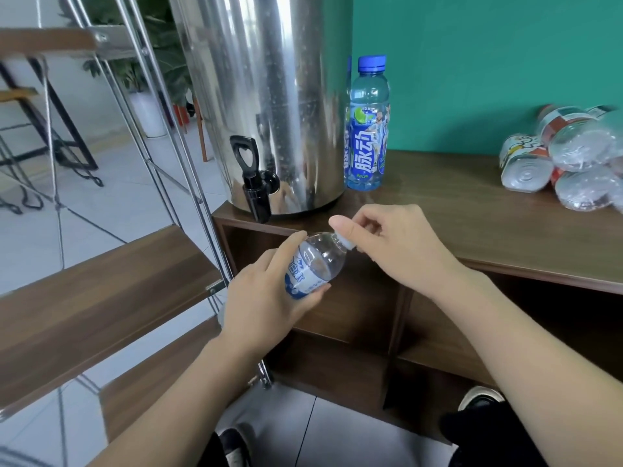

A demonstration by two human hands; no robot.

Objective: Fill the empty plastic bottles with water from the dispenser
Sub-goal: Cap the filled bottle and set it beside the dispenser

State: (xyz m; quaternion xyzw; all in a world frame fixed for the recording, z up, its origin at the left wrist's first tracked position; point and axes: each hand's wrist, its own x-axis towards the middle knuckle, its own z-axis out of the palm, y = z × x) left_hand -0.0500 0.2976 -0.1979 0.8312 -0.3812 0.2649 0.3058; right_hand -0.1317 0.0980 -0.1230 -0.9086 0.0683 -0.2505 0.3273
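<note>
Wooden counter (pixel 472 210), steel dispenser (pixel 269 96) at eleven o'clock.
Left hand (pixel 266 291) grips the bottle (pixel 315 264); right hand (pixel 397 241) pinches its cap (pixel 345 242). Probably uncapping; next, mouth under tap (pixel 254 183).

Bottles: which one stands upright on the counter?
The blue-capped bottle beside the steel dispenser. The clear bottles on the right lie on their sides, and the small bottle is tilted in the left hand.

The tall blue bottle (pixel 368 129) standing beside the steel dispenser (pixel 266 96) is showing large white Chinese characters, 脉动, on its label. The small bottle (pixel 312 264) is carrying blue label characters, possibly ending in 水, too blurred for reading.
</note>
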